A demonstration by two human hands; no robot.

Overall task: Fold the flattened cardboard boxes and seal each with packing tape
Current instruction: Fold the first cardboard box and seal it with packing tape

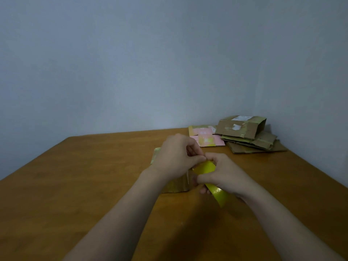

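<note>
Right hand (225, 176) gripping tape roll (219, 194), left hand (174, 159) pinching its end, flattened boxes (252, 141) by far table (75, 185) edge

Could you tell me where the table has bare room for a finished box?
Bare table runs from the left hand and the box under it to the left edge. The far right corner is crowded: pink flats, brown cardboard stack.

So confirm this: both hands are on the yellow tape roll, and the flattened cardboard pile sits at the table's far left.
Wrong side. The head view shows the flattened cardboard pile at the far right of the table. The rest holds: the right hand grips the yellow tape roll and the left hand pinches its edge.
</note>
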